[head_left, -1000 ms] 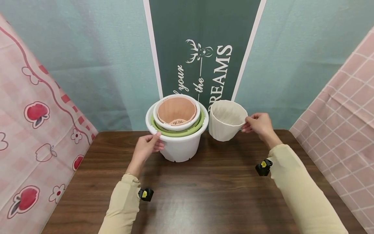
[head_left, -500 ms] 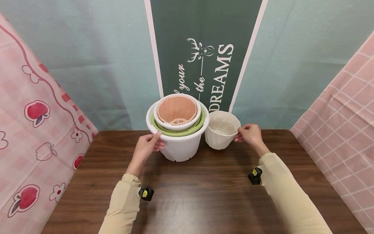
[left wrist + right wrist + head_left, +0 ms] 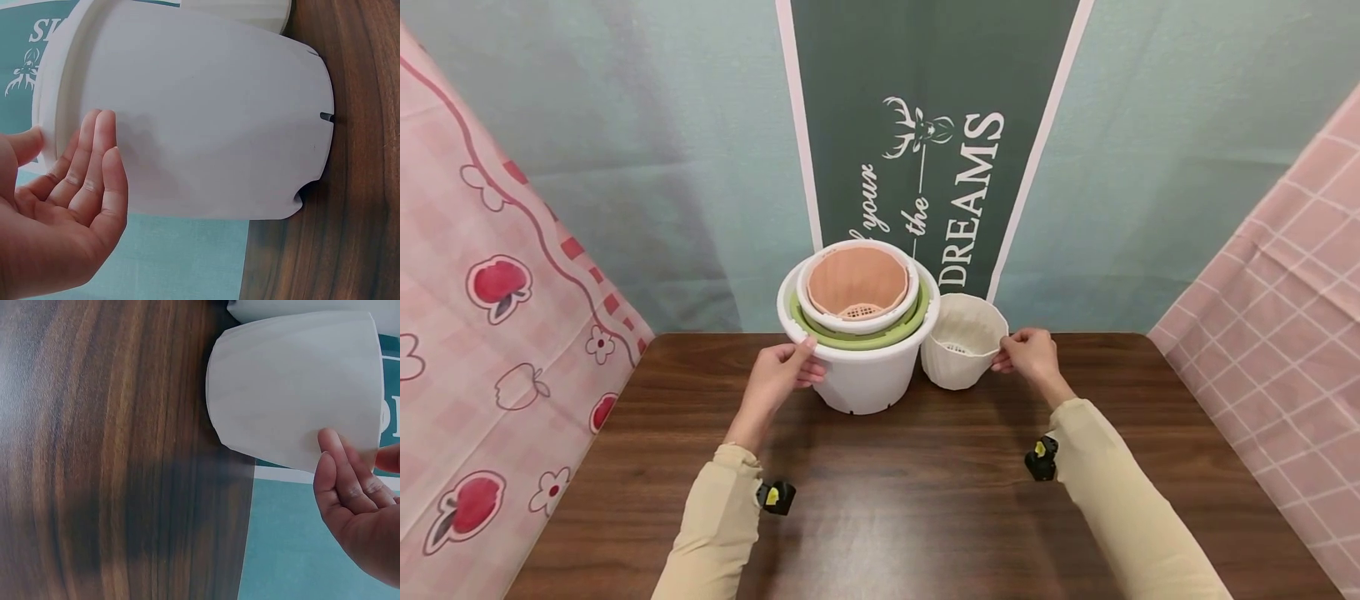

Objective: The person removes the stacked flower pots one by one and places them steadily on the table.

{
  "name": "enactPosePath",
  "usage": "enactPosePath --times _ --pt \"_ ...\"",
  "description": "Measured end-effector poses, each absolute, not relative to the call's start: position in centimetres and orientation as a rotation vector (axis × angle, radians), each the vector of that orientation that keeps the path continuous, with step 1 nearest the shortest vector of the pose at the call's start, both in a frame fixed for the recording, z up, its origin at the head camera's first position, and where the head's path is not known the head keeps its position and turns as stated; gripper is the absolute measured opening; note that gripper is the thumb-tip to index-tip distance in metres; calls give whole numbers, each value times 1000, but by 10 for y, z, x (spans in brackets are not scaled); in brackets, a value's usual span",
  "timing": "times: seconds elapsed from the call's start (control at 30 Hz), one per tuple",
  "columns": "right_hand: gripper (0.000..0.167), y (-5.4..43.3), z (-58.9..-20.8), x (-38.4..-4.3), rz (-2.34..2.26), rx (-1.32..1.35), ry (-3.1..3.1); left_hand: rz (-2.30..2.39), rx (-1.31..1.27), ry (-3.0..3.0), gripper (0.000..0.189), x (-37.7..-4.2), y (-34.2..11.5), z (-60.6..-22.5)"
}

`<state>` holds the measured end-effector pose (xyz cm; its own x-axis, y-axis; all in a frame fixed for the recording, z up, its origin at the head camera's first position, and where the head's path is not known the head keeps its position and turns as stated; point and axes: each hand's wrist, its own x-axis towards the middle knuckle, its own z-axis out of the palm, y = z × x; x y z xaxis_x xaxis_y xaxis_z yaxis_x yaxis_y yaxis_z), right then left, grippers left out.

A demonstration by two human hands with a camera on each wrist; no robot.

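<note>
The cream pot [image 3: 955, 371] sits upright at the back of the table [image 3: 887, 500], just right of the big pot [image 3: 861, 382]. The right hand [image 3: 1032, 354] has its grip pinched on the cream pot's right rim, fingers against the outer wall. The left hand [image 3: 778, 372] pinches the big pot's rim, its grip closed round the edge. Nested inside are a green pot [image 3: 856, 342], a small white pot [image 3: 859, 327] and a peach pot [image 3: 857, 279]. Behind hangs a lettered cloth [image 3: 850, 67].
</note>
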<state>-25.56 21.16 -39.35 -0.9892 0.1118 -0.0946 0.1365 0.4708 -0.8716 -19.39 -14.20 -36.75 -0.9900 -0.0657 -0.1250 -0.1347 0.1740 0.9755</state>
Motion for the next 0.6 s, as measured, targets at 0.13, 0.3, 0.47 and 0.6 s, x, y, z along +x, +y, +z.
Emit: enactPosePath --times 0.13,0.3,0.47,0.6 --pt "24 209 -397 -258 -1609 238 2670 1975 -201 2360 46 -194 -142 -368" --pt "24 208 -399 -261 -1624 256 2670 1964 -205 2367 46 -194 -142 -368" --pt "23 206 -400 -264 -1654 244 2656 1953 -216 2366 46 -195 -141 -368" --pt "24 205 -400 -266 -1675 235 2617 1951 -222 2362 46 -195 -141 -367"
